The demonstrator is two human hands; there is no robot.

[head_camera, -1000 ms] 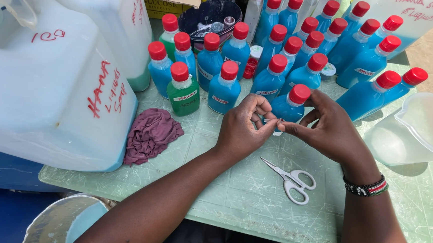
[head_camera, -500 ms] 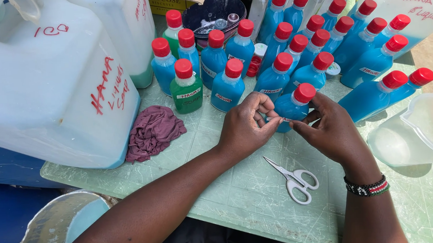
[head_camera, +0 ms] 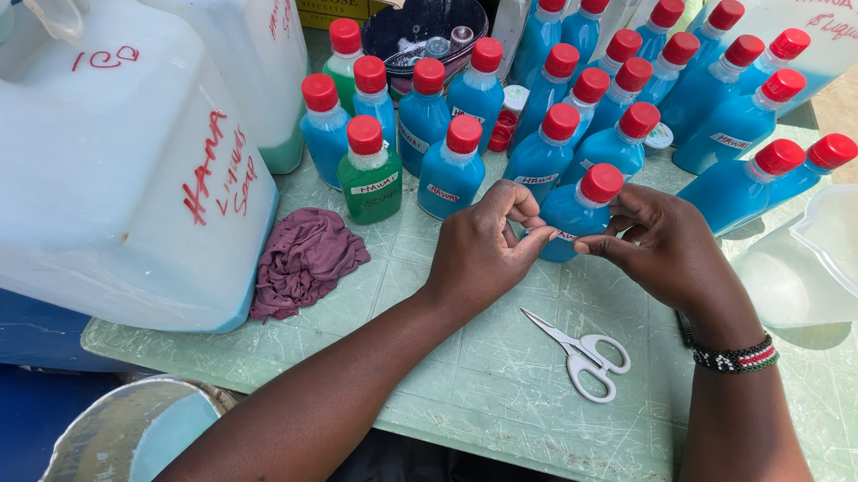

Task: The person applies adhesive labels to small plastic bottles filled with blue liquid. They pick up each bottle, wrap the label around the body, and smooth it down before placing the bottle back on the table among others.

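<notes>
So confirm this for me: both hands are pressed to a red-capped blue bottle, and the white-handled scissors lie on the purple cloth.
Not quite. The scissors lie on the bare green table, apart from the purple cloth, which sits further left beside the big white jug. The head view shows it. The left hand and right hand do meet at the red-capped blue bottle.

Single head-worn view, looking steeply down and forward, close over the green bench (head_camera: pixel 517 384); forearms enter from lower frame, bottles (head_camera: pixel 540 115) crowd the upper half.
</notes>
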